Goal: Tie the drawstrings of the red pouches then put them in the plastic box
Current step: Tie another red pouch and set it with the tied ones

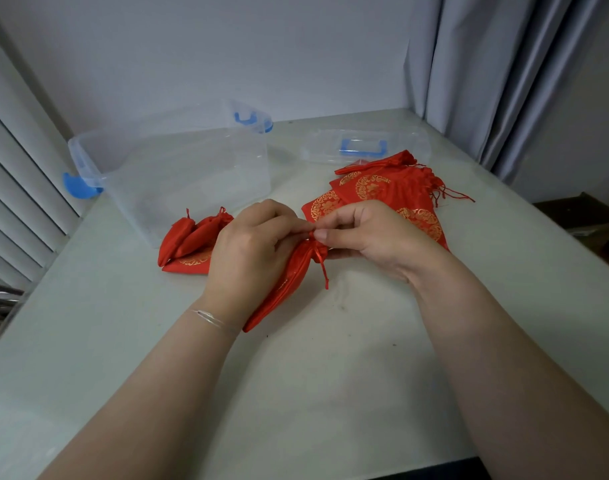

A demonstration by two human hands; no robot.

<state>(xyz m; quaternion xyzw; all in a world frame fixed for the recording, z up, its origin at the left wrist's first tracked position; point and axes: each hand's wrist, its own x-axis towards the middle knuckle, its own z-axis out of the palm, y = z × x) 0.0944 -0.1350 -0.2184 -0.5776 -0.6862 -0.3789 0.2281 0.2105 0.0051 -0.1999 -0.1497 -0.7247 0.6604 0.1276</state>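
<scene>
From the head camera, both bare hands meet over the middle of a pale counter [330, 375]. The left hand [247, 251] is curled around the neck of a red pouch [282, 289], its fingers [279, 216] clenched on the gathered fabric and the cord near the top. The right hand [369, 237] faces it, thumb and forefinger pinched on the pouch's drawstring [322, 261] right at the gathered mouth; one loose end of the cord hangs down below the knot area. The pouch slants from the fingertips down toward the left wrist, where a thin bracelet [209, 318] shows; I cannot tell whether its lower corner touches the counter.

Just left of the left hand lies a small heap of red pouches [189, 242] with cinched tops, on the counter and touching the front wall of the plastic box [178, 168]. The box is clear, with blue clasps, stands open at the far left of the counter and shows no pouches inside. Its clear lid [365, 143], with a blue handle, lies flat at the far right side. Between the lid and the right hand is a spread pile of flat pouches [382, 188], red with gold round patterns, their cords trailing to the right. A grey curtain [504, 81] hangs behind the counter's far right corner.
</scene>
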